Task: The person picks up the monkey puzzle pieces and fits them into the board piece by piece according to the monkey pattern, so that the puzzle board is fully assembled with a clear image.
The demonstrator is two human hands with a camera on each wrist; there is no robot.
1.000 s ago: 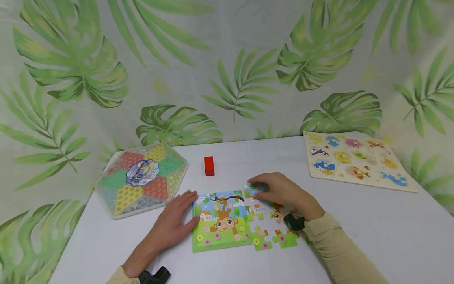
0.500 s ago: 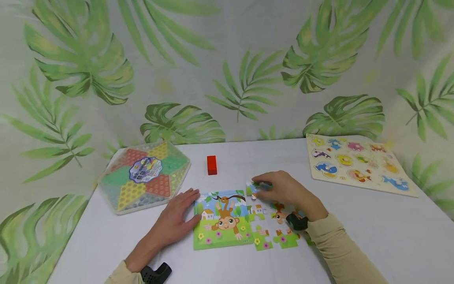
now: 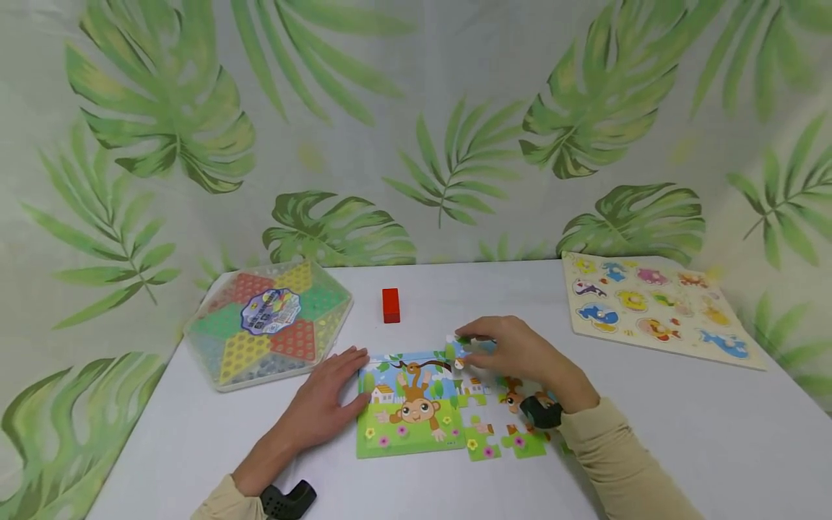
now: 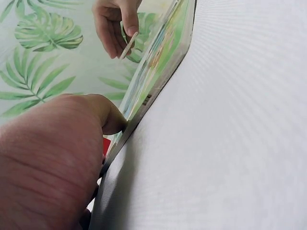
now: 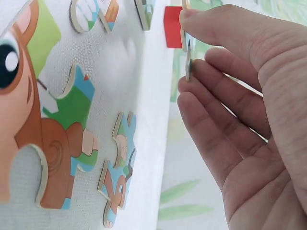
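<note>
My left hand rests at the left edge of the monkey puzzle board, fingers fairly straight and the thumb tip against its side. The board shows a complete picture of a hanging monkey. In my right hand a puzzle piece is pinched between thumb and fingers, at the board's upper right corner. The left wrist view shows this piece tilted, raised above the board. Edge-on in the right wrist view, the held piece hides most of its print. Loose puzzle pieces lie right of the board, partly under my right wrist.
A red block lies behind the board. The hexagonal Chinese checkers set is at the left. A wooden sea-animal peg puzzle lies at the back right, before the leaf-print cloth backdrop.
My right hand shifts slightly left with the pinched piece, bringing it to the board's upper right corner. The left hand stays at the board's edge. The head view drifts a little.
</note>
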